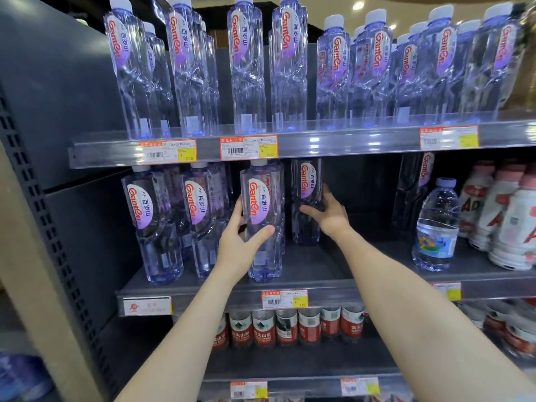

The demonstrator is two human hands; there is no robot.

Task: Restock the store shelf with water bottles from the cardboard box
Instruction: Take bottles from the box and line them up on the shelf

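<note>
Both arms reach into the middle shelf (319, 282). My left hand (242, 242) wraps around a tall clear Ganten water bottle (262, 204) that stands upright at the shelf's front. My right hand (330, 214) grips a second Ganten bottle (307, 187) standing farther back, to the right of the first. Two more rows of the same bottles (156, 224) stand to the left. The cardboard box is out of view.
The top shelf (333, 140) carries several rows of Ganten bottles. Right of my right hand is a dark gap, then one Ganten bottle (412, 192), a short round water bottle (436, 224) and white drink bottles (510, 221). Red-labelled bottles (290, 326) fill the lower shelf.
</note>
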